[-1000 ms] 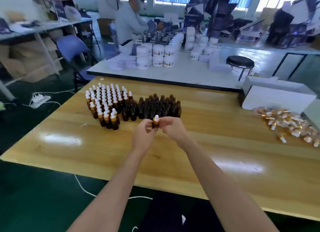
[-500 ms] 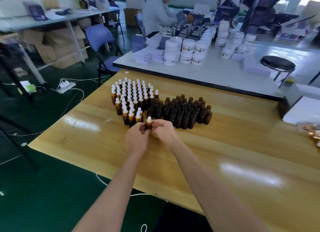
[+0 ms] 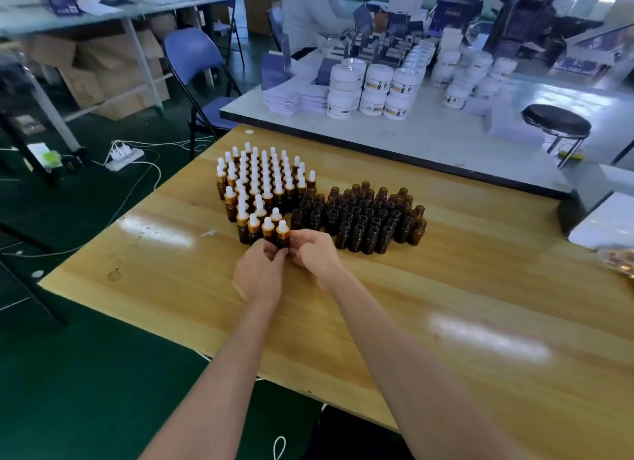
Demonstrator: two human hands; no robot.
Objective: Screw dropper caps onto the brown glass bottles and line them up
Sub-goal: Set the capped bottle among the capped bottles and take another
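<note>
Centre of frame: left hand and right hand hold a capped bottle by its base, upright at the near edge of the capped group. Uncapped bottles stand just right of this group. Loose dropper caps lie at the right edge, on the wooden table.

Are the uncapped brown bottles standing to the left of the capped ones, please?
No, the uncapped bottles stand in a cluster to the right of the capped bottles.
</note>
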